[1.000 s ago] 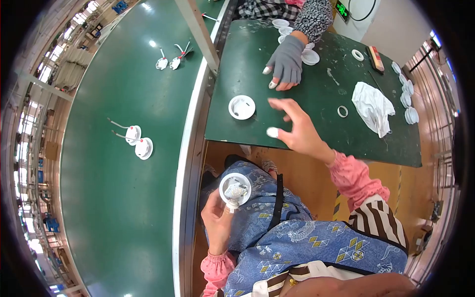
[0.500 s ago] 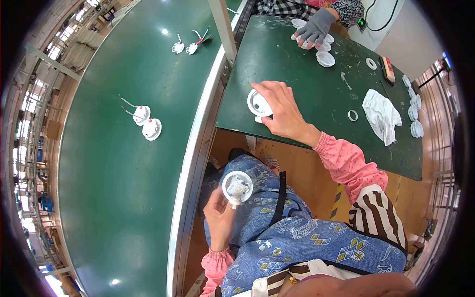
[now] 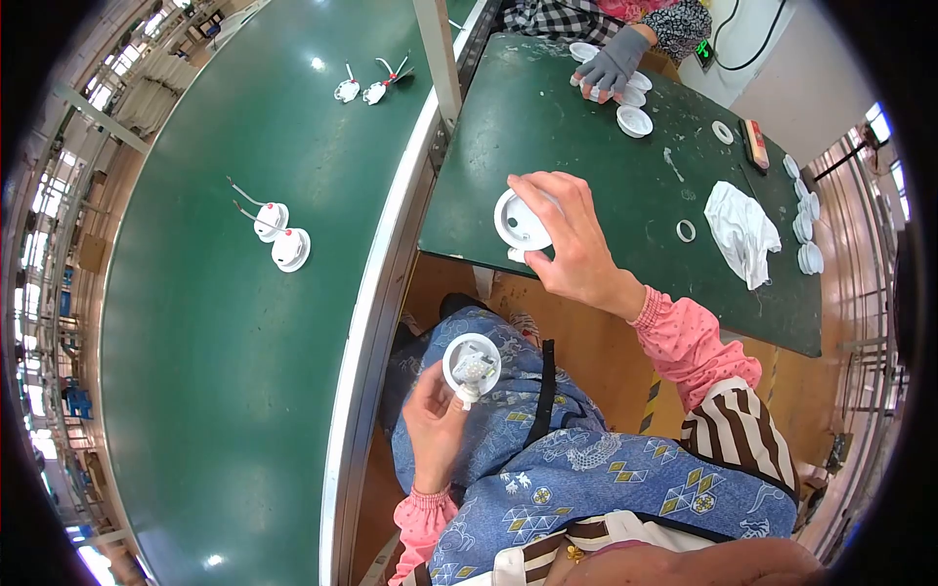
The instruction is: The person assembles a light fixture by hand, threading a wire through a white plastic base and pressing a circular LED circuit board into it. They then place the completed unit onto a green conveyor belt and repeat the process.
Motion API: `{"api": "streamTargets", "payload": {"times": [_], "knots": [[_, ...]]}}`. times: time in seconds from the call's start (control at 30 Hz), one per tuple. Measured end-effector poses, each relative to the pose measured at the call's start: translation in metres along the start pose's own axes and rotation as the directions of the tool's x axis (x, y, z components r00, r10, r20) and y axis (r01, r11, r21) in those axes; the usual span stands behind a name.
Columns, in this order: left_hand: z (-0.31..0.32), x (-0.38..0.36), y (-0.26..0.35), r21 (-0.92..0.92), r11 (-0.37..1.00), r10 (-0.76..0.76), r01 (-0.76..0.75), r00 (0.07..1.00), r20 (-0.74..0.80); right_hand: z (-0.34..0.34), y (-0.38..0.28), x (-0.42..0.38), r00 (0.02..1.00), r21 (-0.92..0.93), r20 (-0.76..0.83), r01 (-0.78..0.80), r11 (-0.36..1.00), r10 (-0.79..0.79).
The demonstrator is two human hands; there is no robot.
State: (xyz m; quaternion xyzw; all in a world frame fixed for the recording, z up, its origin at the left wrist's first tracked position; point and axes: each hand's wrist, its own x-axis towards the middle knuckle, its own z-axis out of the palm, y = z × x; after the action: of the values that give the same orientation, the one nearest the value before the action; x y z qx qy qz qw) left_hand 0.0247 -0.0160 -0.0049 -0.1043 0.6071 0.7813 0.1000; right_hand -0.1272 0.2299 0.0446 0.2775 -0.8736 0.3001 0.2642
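My left hand is closed on a round white cup-shaped housing, held above my lap. Inside it shows a pale, lumpy insert that I cannot make out clearly. My right hand grips a round white plastic cover by its edge, near the corner of the green side table. A dark hole shows in the cover's face, and a small white piece sticks out at its lower edge. The two parts are apart.
On the green conveyor belt lie two white round units with wires, and two smaller wired pieces farther up. A co-worker's gloved hand rests on white cups. A white cloth, rings and more white cups lie at right.
My right hand has moved slightly toward me with the cover. The left hand stays almost in place with the housing. The whole view has shifted a little.
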Motion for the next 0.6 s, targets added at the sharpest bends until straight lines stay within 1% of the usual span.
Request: {"api": "streamTargets", "payload": {"times": [0.03, 0.07, 0.1, 0.13, 0.17, 0.2, 0.23, 0.27, 0.3, 0.4, 0.5, 0.6], "knots": [[0.0, 0.0, -0.001, 0.003, 1.0, 0.014, -0.014, 1.0, -0.01, -0.001, -0.001, 0.0, 1.0, 0.018, -0.006, 0.002, 1.0, -0.002], [0.0, 0.0, -0.001, 0.006, 1.0, 0.029, -0.029, 0.999, -0.021, -0.001, 0.0, -0.001, 0.983, 0.328, 0.013, -0.175, 0.928, 0.181], [0.001, 0.0, -0.002, 0.01, 0.999, 0.043, -0.043, 0.999, -0.031, 0.0, 0.003, -0.003, 0.936, 0.597, 0.088, -0.324, 0.734, 0.342], [0.0, 0.0, -0.003, 0.011, 0.999, 0.042, -0.042, 0.999, -0.03, 0.001, 0.006, -0.005, 0.863, 0.789, 0.208, -0.427, 0.441, 0.461], [0.0, 0.0, -0.004, 0.013, 0.999, 0.042, -0.042, 0.999, -0.028, -0.002, 0.012, -0.004, 0.829, 0.868, 0.297, -0.441, 0.227, 0.473], [0.0, 0.0, -0.005, 0.016, 0.999, 0.043, -0.043, 0.999, -0.025, -0.004, 0.017, -0.007, 0.783, 0.899, 0.413, -0.434, -0.068, 0.465], [0.001, 0.0, -0.005, 0.016, 0.999, 0.046, -0.046, 0.999, -0.021, -0.005, 0.024, -0.011, 0.743, 0.848, 0.521, -0.393, -0.356, 0.42], [0.002, 0.0, -0.004, 0.018, 0.999, 0.048, -0.048, 0.999, -0.018, -0.006, 0.028, -0.014, 0.711, 0.719, 0.613, -0.324, -0.615, 0.344], [0.003, 0.0, -0.004, 0.02, 0.999, 0.048, -0.048, 0.999, -0.015, -0.004, 0.028, -0.015, 0.694, 0.687, 0.643, -0.334, -0.646, 0.324], [0.006, -0.001, -0.005, 0.031, 0.998, 0.046, -0.045, 0.999, -0.006, -0.004, 0.023, -0.019, 0.66, 0.595, 0.683, -0.257, -0.761, 0.312], [0.009, -0.004, -0.006, 0.046, 0.998, 0.052, -0.052, 0.999, -0.003, -0.005, 0.024, -0.024, 0.654, 0.543, 0.696, -0.208, -0.814, 0.297], [0.012, -0.008, -0.006, 0.058, 0.997, 0.057, -0.057, 0.998, -0.006, -0.005, 0.023, -0.029, 0.671, 0.534, 0.687, -0.205, -0.82, 0.279]]}}
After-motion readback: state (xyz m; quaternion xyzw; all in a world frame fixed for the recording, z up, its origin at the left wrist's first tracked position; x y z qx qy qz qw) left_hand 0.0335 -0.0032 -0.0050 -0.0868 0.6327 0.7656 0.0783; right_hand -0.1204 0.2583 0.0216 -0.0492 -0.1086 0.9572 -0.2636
